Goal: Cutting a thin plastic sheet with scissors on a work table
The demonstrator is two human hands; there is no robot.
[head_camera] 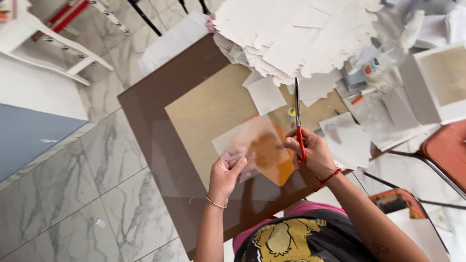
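So, only the head view to go on, looking straight down at a brown glass table (154, 121) with a tan square panel set into its middle. The left hand (225, 173) sits near the front edge of the table, fingers curled closed around the lower left corner of a thin see-through sheet (253, 148) that looks whitish on one side and orange on the other. The sheet is blurry, so I can't tell exactly where its edges run, but it sits over the front right part of the tan panel, between both hands. The right hand (311, 151) is just right of it, closed around the red handles of a pair of scissors (297, 118). The blades look shut and point away from the person toward the far edge of the table, and the right fingertips also seem to touch the sheet's right edge.

Along the far edge there's a big messy stack of white cut paper (296, 33), with loose scraps spilling down the right side. A clear bottle (386, 54) lies past the far right corner, beside a white box (448, 84) with a tan inside. An orange chair seat (455, 158) sits off the right edge, and the floor (96, 209) is grey-veined marble tile.
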